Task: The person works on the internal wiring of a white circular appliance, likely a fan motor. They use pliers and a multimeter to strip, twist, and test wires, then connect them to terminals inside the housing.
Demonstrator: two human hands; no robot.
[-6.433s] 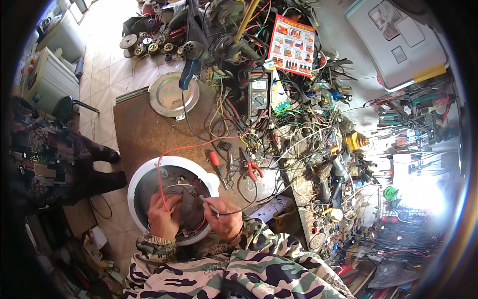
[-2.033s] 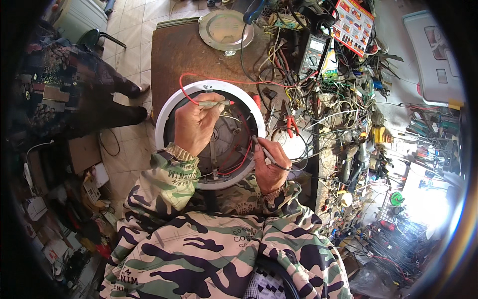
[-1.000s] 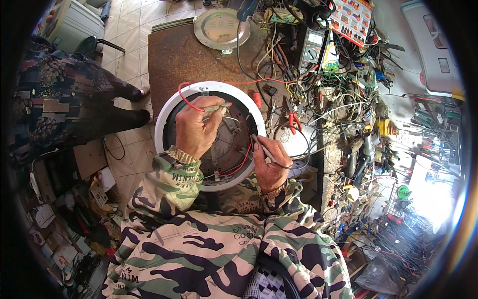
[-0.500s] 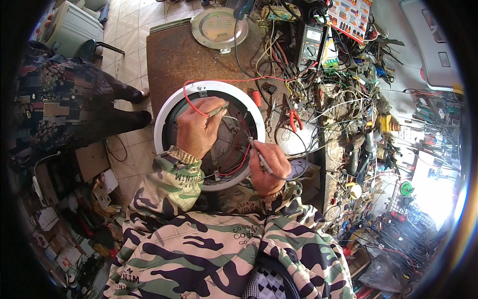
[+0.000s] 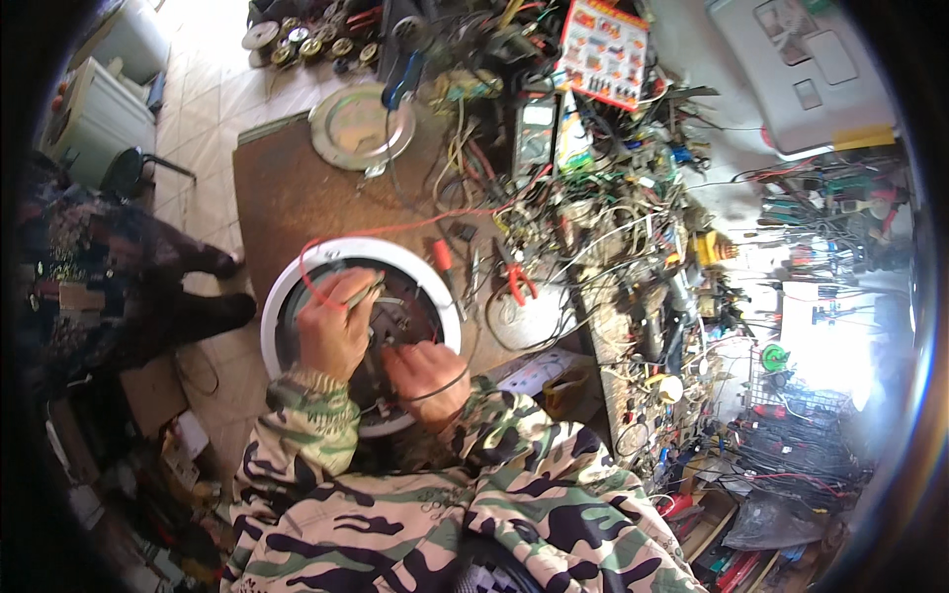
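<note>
A round housing with a white rim (image 5: pixel 358 248) and a dark, wired interior stands on the bench's near end. My left hand (image 5: pixel 334 328) is closed around a test probe (image 5: pixel 365 294) with a red lead (image 5: pixel 425 222), over the housing's upper left interior. My right hand (image 5: pixel 426 380) is curled on the other probe (image 5: pixel 388 341), whose black lead crosses its fingers; it reaches down into the middle of the housing, and its contact point is hidden. A multimeter (image 5: pixel 535 139) lies at the back among cables. A red-handled screwdriver (image 5: pixel 441 256) and red pliers (image 5: pixel 519 279) lie right of the housing.
A round metal plate (image 5: pixel 361 109) rests at the back of the rusty bench (image 5: pixel 277 188). A dense heap of wires, parts and tools (image 5: pixel 633 237) fills the right side. Another person (image 5: pixel 119 296) stands at the left. A white case (image 5: pixel 796 99) is at the upper right.
My view has shifted, putting the housing lower and leftward in the picture. My right hand has moved from the housing's right rim into its middle, nearer my left hand. Both still hold probes.
</note>
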